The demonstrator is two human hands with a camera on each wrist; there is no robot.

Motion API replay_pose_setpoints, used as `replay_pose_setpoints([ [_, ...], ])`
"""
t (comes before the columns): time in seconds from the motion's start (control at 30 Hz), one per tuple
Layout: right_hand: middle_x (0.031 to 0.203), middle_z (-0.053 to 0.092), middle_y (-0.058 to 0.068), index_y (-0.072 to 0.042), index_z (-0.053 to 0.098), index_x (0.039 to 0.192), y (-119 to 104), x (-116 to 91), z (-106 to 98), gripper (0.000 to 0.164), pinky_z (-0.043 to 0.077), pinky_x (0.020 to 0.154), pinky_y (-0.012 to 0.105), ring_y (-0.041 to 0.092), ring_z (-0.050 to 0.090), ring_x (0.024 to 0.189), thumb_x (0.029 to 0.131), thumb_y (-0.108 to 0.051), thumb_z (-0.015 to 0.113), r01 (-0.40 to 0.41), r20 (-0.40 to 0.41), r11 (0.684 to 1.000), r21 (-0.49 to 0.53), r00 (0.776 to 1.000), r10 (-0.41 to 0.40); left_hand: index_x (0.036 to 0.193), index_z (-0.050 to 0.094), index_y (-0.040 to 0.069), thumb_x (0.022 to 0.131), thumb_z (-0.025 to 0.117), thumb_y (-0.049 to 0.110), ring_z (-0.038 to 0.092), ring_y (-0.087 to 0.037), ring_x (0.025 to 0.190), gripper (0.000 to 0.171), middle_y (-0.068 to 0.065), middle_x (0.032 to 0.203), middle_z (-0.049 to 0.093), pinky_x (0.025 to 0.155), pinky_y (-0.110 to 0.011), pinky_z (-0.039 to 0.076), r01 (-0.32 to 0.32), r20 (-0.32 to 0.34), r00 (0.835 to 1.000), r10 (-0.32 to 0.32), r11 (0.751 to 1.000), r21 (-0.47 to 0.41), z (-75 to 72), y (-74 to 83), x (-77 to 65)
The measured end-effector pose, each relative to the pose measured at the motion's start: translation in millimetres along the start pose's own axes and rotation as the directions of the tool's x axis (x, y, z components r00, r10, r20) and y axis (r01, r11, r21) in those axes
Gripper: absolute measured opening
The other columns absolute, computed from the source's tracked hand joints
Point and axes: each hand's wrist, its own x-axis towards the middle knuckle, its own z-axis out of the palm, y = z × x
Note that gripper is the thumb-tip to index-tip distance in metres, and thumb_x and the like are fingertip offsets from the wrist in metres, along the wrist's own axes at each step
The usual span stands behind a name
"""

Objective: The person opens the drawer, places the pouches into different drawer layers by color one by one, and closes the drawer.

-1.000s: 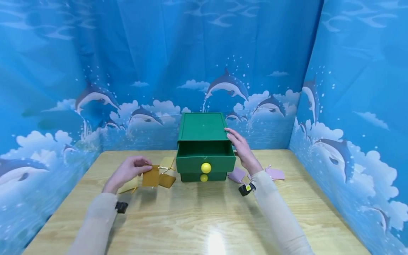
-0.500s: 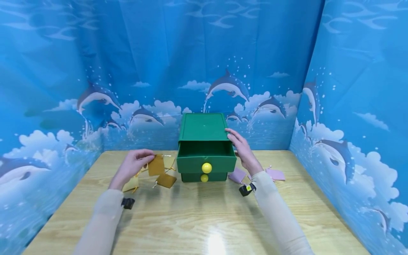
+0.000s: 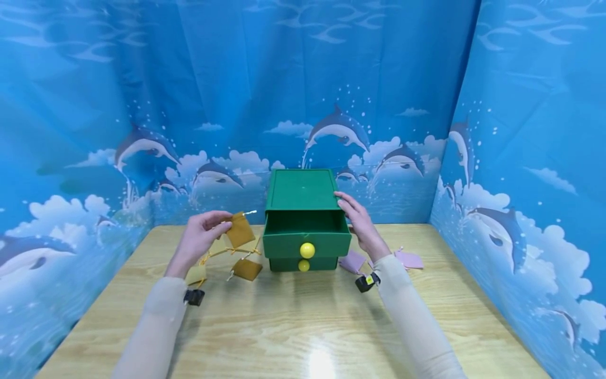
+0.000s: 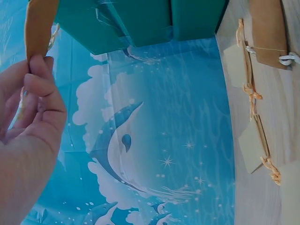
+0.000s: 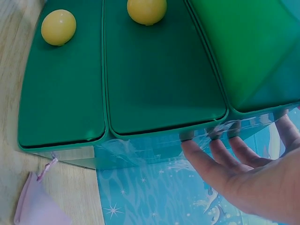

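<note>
In the head view my left hand (image 3: 203, 234) pinches a brown drawstring pouch (image 3: 240, 230) by its edge, above the table. In the left wrist view the held pouch (image 4: 40, 28) shows edge-on between fingers and thumb. A green drawer box (image 3: 303, 190) stands at the table's back, its upper drawer (image 3: 284, 245) pulled out. From the head view I see nothing inside that drawer, though its floor is partly hidden. My right hand (image 3: 361, 223) touches the right side of the box; in the right wrist view its fingertips (image 5: 190, 147) rest against the side wall with fingers extended.
Another brown pouch (image 3: 248, 269) lies left of the box, near pale yellow pouches (image 3: 196, 275) with orange cords. Lilac pouches (image 3: 409, 259) lie on the right. Yellow round knobs (image 3: 307, 250) stick out from the drawers. Dolphin-print curtains (image 3: 227, 121) border the table.
My left hand has raised the brown pouch and carried it right and back, towards the box, tilting it. The right hand stays at the box's side.
</note>
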Motion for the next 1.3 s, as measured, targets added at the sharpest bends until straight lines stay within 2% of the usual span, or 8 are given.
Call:
replay_pose_setpoints([
  [0.13, 0.161, 0.026, -0.001, -0.038, 0.041, 0.147, 1, 0, 0, 0.05, 0.032, 0.109, 0.066, 0.039, 0.023, 0.147, 0.1, -0.055, 0.045, -0.005, 0.0, 1.0, -0.002, 1.0, 0.005, 0.123, 0.067, 0.009, 0.092, 0.069, 0.032, 0.068, -0.006, 0.084, 0.038, -0.011, 0.115, 0.071, 0.069, -0.027, 0.057, -0.02, -0.07, 0.997, 0.016, 0.998, -0.057, -0.4, 5.7, 0.2],
  [0.27, 0.161, 0.025, -0.002, -0.038, 0.041, 0.147, 1, -1, 0, 0.05, 0.031, 0.109, 0.067, 0.04, 0.021, 0.148, 0.1, -0.055, 0.045, -0.004, -0.001, 1.0, -0.004, 1.0, 0.004, 0.121, 0.069, 0.008, 0.092, 0.07, 0.031, 0.068, -0.011, 0.08, 0.037, -0.006, 0.106, 0.074, 0.065, -0.023, 0.056, -0.057, -0.13, 0.99, 0.045, 0.994, -0.092, -1.2, 12.2, 1.8],
  [0.53, 0.162, 0.024, -0.002, -0.038, 0.041, 0.147, -1, -1, 0, 0.05, 0.031, 0.109, 0.068, 0.04, 0.021, 0.148, 0.1, -0.054, 0.045, 0.0, -0.002, 1.0, -0.011, 1.0, -0.001, 0.123, 0.069, 0.01, 0.096, 0.063, 0.03, 0.066, -0.018, 0.083, 0.034, -0.005, 0.109, 0.071, 0.065, -0.02, 0.055, -0.103, -0.189, 0.978, 0.087, 0.991, -0.081, 1.7, 30.2, 9.0],
  [0.77, 0.162, 0.023, -0.002, -0.037, 0.04, 0.148, -1, 0, 1, 0.051, 0.031, 0.109, 0.067, 0.04, 0.021, 0.147, 0.1, -0.054, 0.046, -0.009, 0.002, 1.0, -0.008, 1.0, 0.009, 0.118, 0.069, 0.008, 0.098, 0.061, 0.022, 0.064, -0.009, 0.077, 0.026, -0.009, 0.108, 0.071, 0.067, -0.024, 0.056, -0.12, -0.213, 0.972, 0.097, 0.988, -0.096, 11.5, 46.5, 14.4],
  [0.93, 0.161, 0.025, -0.002, -0.037, 0.041, 0.147, -1, 0, 3, 0.05, 0.032, 0.108, 0.067, 0.039, 0.023, 0.147, 0.1, -0.054, 0.046, -0.009, -0.002, 1.0, -0.001, 1.0, 0.009, 0.106, 0.068, 0.003, 0.099, 0.06, 0.014, 0.063, -0.014, 0.074, 0.016, -0.014, 0.104, 0.07, 0.064, -0.02, 0.054, -0.168, -0.269, 0.955, 0.122, 0.974, -0.152, 24.8, 54.6, 18.0],
  [1.1, 0.161, 0.027, -0.002, -0.038, 0.041, 0.147, -1, 0, 3, 0.05, 0.032, 0.109, 0.066, 0.037, 0.025, 0.147, 0.1, -0.054, 0.045, -0.009, -0.002, 1.0, -0.004, 1.0, 0.009, 0.102, 0.071, 0.003, 0.099, 0.059, 0.014, 0.06, -0.01, 0.069, 0.016, -0.015, 0.098, 0.069, 0.058, -0.019, 0.051, -0.159, -0.249, 0.962, 0.115, 0.973, -0.167, 37.5, 62.8, 20.3],
  [1.2, 0.16, 0.028, -0.002, -0.038, 0.041, 0.147, -1, 0, 2, 0.05, 0.032, 0.109, 0.066, 0.037, 0.026, 0.146, 0.1, -0.054, 0.045, -0.004, -0.005, 1.0, -0.004, 1.0, 0.004, 0.106, 0.073, 0.007, 0.099, 0.059, 0.017, 0.058, -0.009, 0.067, 0.019, -0.014, 0.102, 0.071, 0.057, -0.019, 0.049, -0.167, -0.234, 0.964, 0.123, 0.97, -0.178, 44.0, 70.8, 22.0],
  [1.3, 0.159, 0.029, -0.002, -0.038, 0.042, 0.146, -2, 0, 1, 0.049, 0.033, 0.108, 0.066, 0.036, 0.027, 0.146, 0.1, -0.055, 0.045, 0.0, -0.013, 1.0, -0.002, 1.0, 0.0, 0.11, 0.073, 0.007, 0.098, 0.061, 0.019, 0.061, -0.009, 0.075, 0.02, -0.012, 0.111, 0.07, 0.06, -0.019, 0.051, -0.205, -0.232, 0.96, 0.157, 0.957, -0.205, 51.1, 80.2, 25.0],
])
